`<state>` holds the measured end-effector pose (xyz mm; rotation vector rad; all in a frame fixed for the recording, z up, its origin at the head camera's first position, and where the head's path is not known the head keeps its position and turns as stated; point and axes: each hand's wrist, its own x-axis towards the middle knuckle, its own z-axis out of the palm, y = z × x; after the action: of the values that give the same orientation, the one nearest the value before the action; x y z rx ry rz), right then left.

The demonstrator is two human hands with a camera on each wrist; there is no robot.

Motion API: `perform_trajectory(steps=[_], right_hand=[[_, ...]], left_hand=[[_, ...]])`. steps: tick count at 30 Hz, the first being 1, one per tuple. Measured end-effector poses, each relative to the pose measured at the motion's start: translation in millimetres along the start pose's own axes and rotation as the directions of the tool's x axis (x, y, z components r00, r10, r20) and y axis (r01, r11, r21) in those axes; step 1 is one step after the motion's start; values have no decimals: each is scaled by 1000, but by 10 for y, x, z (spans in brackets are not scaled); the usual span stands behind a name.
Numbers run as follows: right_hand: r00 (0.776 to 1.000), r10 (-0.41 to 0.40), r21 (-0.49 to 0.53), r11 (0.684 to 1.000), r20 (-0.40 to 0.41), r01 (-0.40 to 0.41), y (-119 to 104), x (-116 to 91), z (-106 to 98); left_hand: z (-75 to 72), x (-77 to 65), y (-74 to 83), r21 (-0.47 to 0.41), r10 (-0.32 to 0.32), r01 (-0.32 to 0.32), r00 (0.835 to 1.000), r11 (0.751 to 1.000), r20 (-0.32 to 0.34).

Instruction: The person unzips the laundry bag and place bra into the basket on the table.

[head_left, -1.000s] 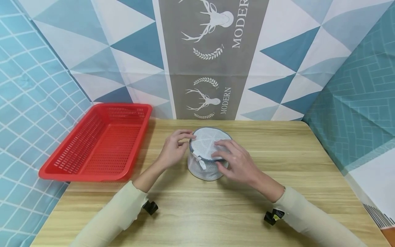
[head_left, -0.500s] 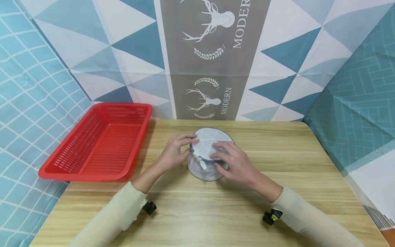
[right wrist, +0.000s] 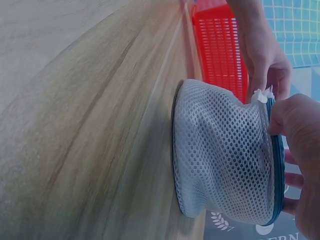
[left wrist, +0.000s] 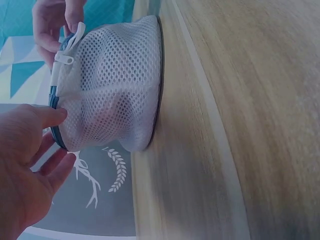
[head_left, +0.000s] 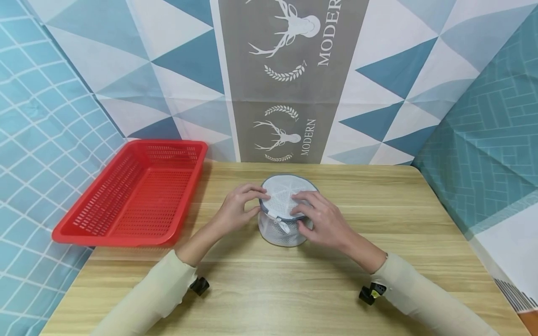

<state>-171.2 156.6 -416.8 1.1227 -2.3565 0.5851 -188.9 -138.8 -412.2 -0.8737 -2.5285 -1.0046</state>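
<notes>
A white mesh laundry bag, drum-shaped with a blue-grey zipped rim, stands upright on the wooden table. My left hand pinches the rim at its left side, thumb on the mesh wall and fingers over the top, as the left wrist view shows on the bag. On the opposite side my right hand grips the rim, its thumb against the edge and fingertips on the lid. The white zipper pull hangs at the front. Through the mesh, the left wrist view shows a faint pinkish tint inside.
A red plastic basket with slotted walls stands at the left of the wooden table. Patterned cloth walls rise behind and on both sides. Each wrist carries a small black camera.
The bag's top shifts slightly right, then settles a little. The zipper pull now sits a bit further right and lower. Both hands keep their places at the rim with small movements.
</notes>
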Motion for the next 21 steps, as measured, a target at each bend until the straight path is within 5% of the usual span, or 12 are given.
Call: perform_trajectory(steps=[5,14,21], right_hand=[[1000,-24,4,1000,-19,24,-12,20,-30],[997,-74,-12,997,-21,74,-53,43,-41],[998,-64,-5,998,-7,64,-60,19,-7]], left_hand=[[-17,-3,-7,-6,28,-28,1000,1000,-13],[-51,31,-9,-20,181,-181,983,983,-10],[-27,37,-26,0,199,-199,980,980,17]])
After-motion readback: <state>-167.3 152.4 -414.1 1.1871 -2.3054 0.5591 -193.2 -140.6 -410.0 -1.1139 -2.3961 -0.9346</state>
